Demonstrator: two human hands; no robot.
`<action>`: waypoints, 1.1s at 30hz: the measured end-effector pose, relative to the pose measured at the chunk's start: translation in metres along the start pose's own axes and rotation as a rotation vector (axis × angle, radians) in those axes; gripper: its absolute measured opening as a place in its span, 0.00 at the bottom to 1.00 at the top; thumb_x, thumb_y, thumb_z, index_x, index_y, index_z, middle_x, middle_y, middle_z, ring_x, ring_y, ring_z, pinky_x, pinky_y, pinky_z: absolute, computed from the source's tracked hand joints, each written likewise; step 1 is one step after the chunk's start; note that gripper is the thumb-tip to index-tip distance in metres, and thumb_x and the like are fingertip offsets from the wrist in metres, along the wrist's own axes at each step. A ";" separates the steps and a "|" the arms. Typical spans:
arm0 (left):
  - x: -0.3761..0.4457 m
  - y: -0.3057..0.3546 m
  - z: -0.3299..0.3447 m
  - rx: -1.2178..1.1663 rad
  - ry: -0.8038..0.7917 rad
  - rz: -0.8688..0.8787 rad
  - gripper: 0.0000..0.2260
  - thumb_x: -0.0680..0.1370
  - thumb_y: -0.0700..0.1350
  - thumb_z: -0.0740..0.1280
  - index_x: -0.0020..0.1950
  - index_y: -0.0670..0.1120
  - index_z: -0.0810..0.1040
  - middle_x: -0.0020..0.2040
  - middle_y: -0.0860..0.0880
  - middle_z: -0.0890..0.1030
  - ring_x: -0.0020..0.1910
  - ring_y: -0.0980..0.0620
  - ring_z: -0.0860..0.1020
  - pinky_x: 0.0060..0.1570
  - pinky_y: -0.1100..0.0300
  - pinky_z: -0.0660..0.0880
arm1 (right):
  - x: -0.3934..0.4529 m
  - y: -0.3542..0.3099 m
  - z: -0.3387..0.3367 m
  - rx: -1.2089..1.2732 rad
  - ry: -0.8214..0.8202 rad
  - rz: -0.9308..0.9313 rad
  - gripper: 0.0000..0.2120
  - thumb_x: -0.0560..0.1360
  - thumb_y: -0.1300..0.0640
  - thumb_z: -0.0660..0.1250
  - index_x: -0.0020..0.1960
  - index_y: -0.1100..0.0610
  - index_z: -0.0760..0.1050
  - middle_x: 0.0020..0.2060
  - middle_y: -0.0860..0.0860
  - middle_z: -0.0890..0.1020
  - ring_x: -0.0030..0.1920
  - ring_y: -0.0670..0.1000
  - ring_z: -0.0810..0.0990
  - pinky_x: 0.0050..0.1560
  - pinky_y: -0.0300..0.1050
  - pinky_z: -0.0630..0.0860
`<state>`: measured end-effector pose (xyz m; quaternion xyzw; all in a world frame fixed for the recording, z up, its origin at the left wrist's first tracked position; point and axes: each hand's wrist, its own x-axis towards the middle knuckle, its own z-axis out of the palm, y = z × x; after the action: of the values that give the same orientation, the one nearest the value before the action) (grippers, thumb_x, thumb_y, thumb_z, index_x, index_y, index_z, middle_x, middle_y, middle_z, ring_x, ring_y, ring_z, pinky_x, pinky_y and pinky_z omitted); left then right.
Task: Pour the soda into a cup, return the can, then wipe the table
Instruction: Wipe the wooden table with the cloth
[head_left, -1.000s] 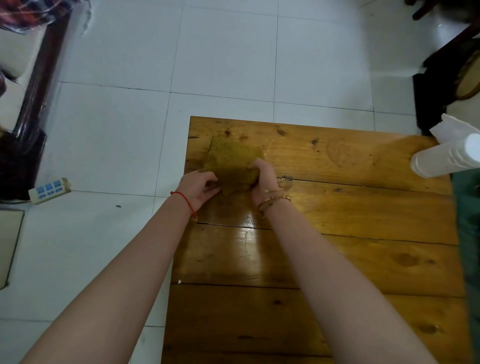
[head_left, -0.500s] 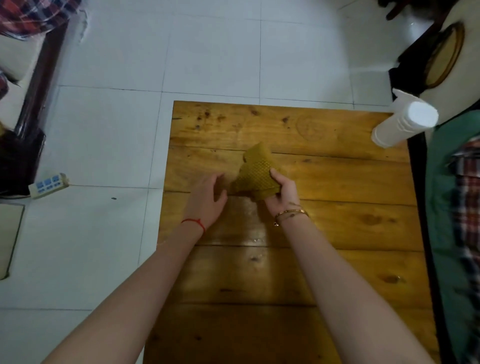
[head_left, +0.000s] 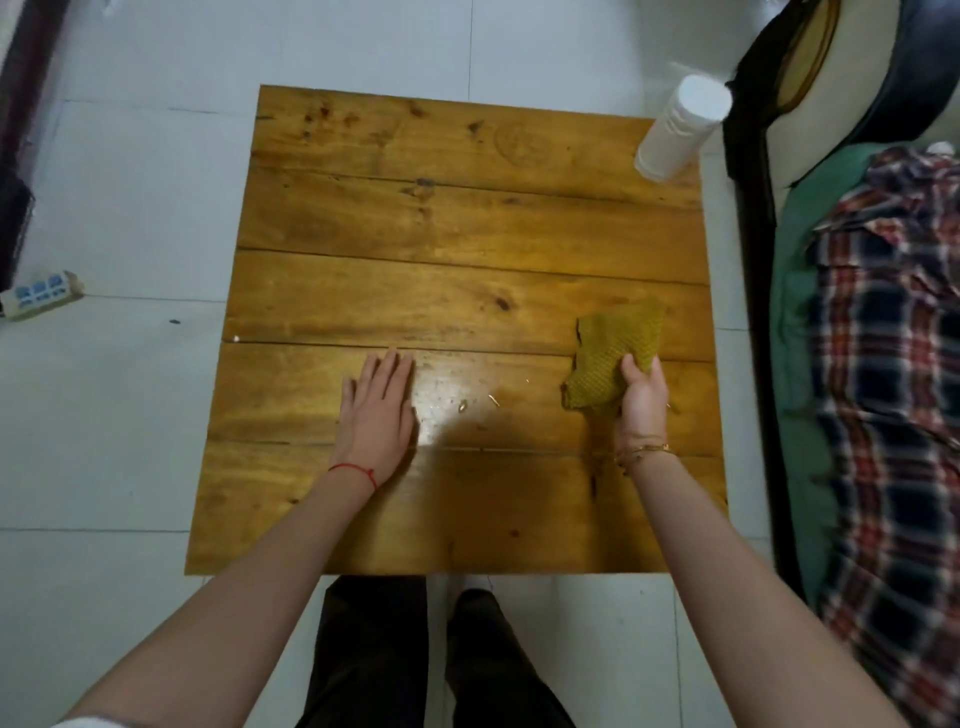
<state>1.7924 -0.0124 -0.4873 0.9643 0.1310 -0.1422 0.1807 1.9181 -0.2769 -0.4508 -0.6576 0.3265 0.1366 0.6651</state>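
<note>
Waffle-weave olive cloth (head_left: 613, 358) bunched in right hand (head_left: 643, 402) — left hand (head_left: 379, 410) flat on glossy plank table (head_left: 467, 218).

One bench (head_left: 441, 249) of wooden planks stands on the floor, and five planks can be counted across its top. One olive cloth (head_left: 613, 358) lies on it. One white stack of cups (head_left: 678, 130) stands at the far right corner; how many cups it holds cannot be told. Two hands are in view: the left hand (head_left: 382, 410) and the right hand (head_left: 641, 405). One power strip (head_left: 41, 293) lies on the floor.
</note>
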 end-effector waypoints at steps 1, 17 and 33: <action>-0.009 0.006 0.006 0.001 -0.001 0.000 0.27 0.82 0.46 0.53 0.80 0.49 0.49 0.81 0.49 0.50 0.80 0.47 0.46 0.77 0.42 0.46 | -0.006 0.003 -0.014 -0.070 0.007 -0.045 0.21 0.81 0.59 0.60 0.74 0.55 0.66 0.68 0.52 0.74 0.67 0.54 0.73 0.70 0.54 0.70; -0.075 0.032 0.050 0.038 -0.001 -0.052 0.27 0.83 0.47 0.52 0.80 0.48 0.46 0.81 0.48 0.46 0.80 0.46 0.43 0.76 0.40 0.44 | -0.073 0.100 -0.050 -0.977 -0.361 -0.432 0.19 0.80 0.64 0.58 0.70 0.60 0.69 0.62 0.60 0.77 0.64 0.59 0.74 0.64 0.49 0.70; -0.051 0.016 0.069 0.071 0.098 -0.035 0.27 0.83 0.48 0.51 0.80 0.48 0.46 0.81 0.48 0.47 0.80 0.46 0.44 0.76 0.38 0.46 | -0.066 0.154 -0.031 -1.464 -0.315 -0.782 0.27 0.81 0.44 0.53 0.79 0.47 0.54 0.79 0.51 0.55 0.79 0.58 0.49 0.75 0.68 0.49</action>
<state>1.7345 -0.0634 -0.5278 0.9735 0.1517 -0.1023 0.1372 1.7666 -0.2752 -0.5291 -0.9616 -0.1921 0.1636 0.1081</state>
